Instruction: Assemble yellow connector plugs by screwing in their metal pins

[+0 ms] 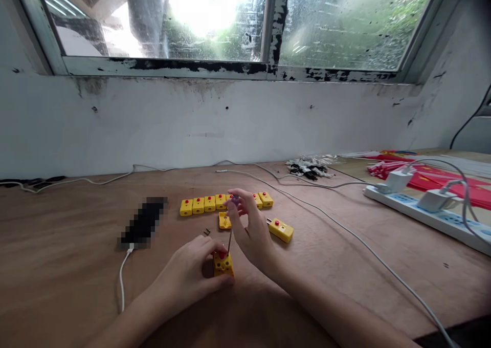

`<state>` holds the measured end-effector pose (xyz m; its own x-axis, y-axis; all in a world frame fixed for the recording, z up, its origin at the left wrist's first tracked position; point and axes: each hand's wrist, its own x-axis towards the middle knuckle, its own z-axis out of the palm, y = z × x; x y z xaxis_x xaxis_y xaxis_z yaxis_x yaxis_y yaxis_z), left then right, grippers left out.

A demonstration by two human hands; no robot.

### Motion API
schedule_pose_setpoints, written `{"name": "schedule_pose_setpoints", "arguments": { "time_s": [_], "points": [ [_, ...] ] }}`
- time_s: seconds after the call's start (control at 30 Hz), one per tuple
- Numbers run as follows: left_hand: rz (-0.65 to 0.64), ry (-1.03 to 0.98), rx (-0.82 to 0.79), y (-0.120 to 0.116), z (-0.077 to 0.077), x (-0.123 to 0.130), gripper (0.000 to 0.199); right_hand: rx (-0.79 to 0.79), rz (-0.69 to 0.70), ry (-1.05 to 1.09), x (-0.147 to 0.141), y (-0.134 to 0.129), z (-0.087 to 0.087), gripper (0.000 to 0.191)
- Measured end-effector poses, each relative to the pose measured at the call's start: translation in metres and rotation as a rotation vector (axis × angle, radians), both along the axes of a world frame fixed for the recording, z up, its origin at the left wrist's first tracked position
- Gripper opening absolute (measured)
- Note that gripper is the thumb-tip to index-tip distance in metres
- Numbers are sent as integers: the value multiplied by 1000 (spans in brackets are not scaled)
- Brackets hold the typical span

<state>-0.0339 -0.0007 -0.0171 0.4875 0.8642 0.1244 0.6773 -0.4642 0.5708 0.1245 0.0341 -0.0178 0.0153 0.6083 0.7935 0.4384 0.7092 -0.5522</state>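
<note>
My left hand (195,266) grips a small yellow plug housing (223,267) with a red button, holding it on the wooden table. In my right hand (251,230) is a screwdriver (230,241), its handle pinched between the fingertips. The thin shaft points down, and its tip meets the housing near the red button. Just beyond lies an open yellow half-shell (224,221), partly hidden by my right fingers. To the right rests a yellow plug (281,230) with metal pins and a red button. Small metal pins (207,232) lie left of the half-shell.
A row of yellow housings (198,205) runs behind my hands. At left a blurred dark phone (143,222) is on a white cable. A power strip (433,215) with chargers stands at right, near red flags (452,184) and a black-and-white pile (310,169). A cable (345,227) crosses the table.
</note>
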Motion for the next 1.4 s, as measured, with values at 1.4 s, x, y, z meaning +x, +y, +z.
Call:
{"name": "schedule_pose_setpoints", "arguments": {
  "time_s": [1.4],
  "points": [
    [-46,34,60,1,-1,-2,30,-63,1,-18,2,-1,3,22]
  ]
}}
